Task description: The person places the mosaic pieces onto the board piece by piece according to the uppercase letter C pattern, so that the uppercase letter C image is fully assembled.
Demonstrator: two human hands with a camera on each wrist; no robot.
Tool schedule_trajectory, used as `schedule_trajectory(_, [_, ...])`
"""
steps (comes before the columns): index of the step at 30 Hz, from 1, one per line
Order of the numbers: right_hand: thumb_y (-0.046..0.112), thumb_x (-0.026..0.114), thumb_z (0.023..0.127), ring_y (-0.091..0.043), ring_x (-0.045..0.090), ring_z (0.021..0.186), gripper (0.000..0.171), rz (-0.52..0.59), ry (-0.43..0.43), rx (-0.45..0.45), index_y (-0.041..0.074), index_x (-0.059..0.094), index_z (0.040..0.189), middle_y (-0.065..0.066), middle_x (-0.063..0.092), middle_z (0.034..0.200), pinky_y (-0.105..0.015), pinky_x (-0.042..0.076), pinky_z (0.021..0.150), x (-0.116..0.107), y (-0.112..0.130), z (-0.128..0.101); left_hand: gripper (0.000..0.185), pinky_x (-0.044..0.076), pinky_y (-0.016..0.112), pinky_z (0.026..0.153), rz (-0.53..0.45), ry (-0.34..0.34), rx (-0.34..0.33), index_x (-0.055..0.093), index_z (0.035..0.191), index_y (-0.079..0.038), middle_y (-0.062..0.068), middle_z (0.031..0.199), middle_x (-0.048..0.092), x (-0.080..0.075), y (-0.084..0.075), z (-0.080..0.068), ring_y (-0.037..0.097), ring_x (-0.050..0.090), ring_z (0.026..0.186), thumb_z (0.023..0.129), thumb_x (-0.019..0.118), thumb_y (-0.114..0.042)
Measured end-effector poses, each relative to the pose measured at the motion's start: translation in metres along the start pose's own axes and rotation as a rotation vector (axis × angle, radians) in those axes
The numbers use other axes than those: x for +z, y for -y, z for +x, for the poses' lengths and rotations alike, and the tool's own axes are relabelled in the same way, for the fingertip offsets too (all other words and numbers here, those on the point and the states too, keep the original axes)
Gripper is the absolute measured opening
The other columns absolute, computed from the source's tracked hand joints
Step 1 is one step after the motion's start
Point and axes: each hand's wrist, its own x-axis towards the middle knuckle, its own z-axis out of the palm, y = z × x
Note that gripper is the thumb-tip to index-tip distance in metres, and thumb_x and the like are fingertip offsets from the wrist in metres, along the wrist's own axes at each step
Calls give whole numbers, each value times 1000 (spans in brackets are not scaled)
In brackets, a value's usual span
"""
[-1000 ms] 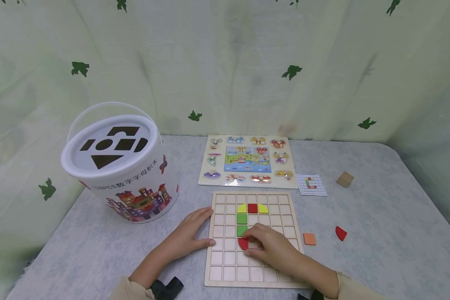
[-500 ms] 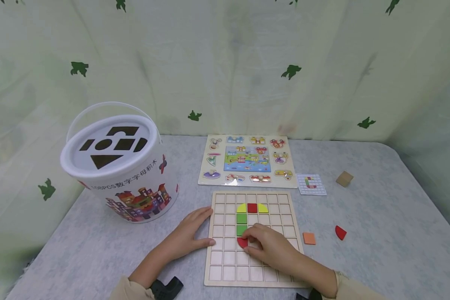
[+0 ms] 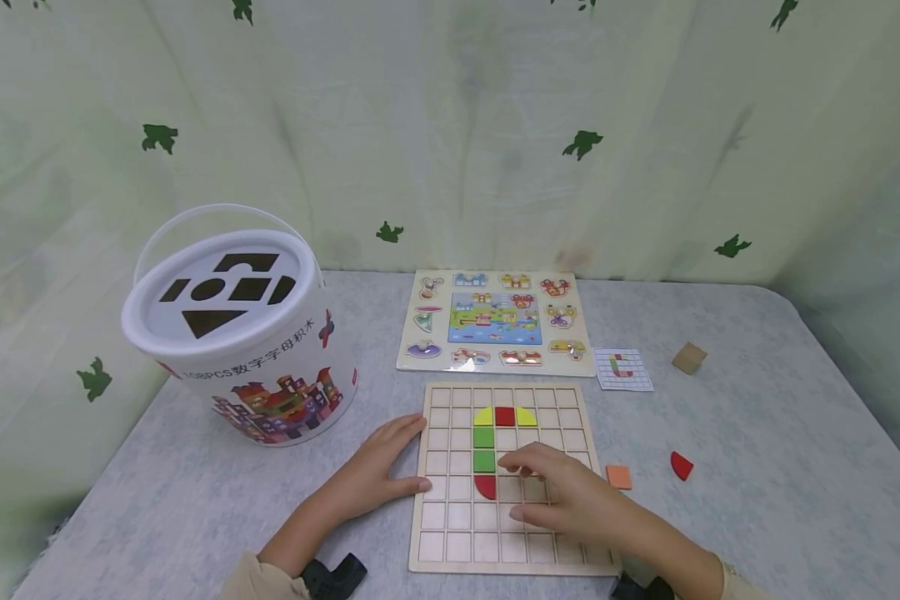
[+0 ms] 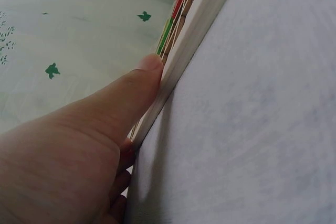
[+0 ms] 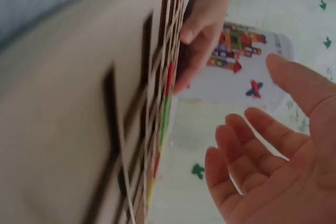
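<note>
The left hand [image 3: 375, 473] lies flat, thumb pressed against the wooden grid board's [image 3: 450, 546] left edge. The right hand [image 3: 570, 497] hovers above the board, fingers loosely spread and empty, the red quarter-circle piece [image 3: 486, 486] seated just left of its fingertips. Bare cells surround both.

We see a pale wooden grid board [image 3: 450, 533] with yellow, red and green pieces [image 3: 484, 447]. The table [image 3: 757, 500] is mottled grey, and the white bucket [image 3: 243, 333] near its left edge carries colourful building pictures.

The white bucket [image 3: 243, 333] reads "数字字母积木"; the small card [image 3: 623, 368] shows "C".
</note>
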Motion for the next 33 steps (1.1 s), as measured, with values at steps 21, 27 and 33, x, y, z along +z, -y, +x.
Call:
schedule_trajectory(21, [25,67,67,-8,38,103,54,-127,-274,-56,14,45,116,5,43,114,-11,31,81,-42,-66,-62,79,19,41,94,16,6,-10,21,132,-22,-8,133,18,0,-2,0,14,14,121,68,53,-56])
schedule_trajectory(27, [24,66,69,-7,40,101,44,-175,-262,-22,16,50,109,7,45,108,-5,25,82,-43,-85,-66,79,20,41,94,29,-17,5,23,131,-21,-7,133,20,0,-1,0,15,15,121,68,54,-55])
schedule_trajectory(33, [18,67,69,-5,44,91,26,-274,-281,31,22,56,92,11,46,98,-12,35,77,-44,-89,-65,79,22,42,93,54,-36,29,25,131,-19,-5,133,22,1,0,1,16,17,120,67,54,-55])
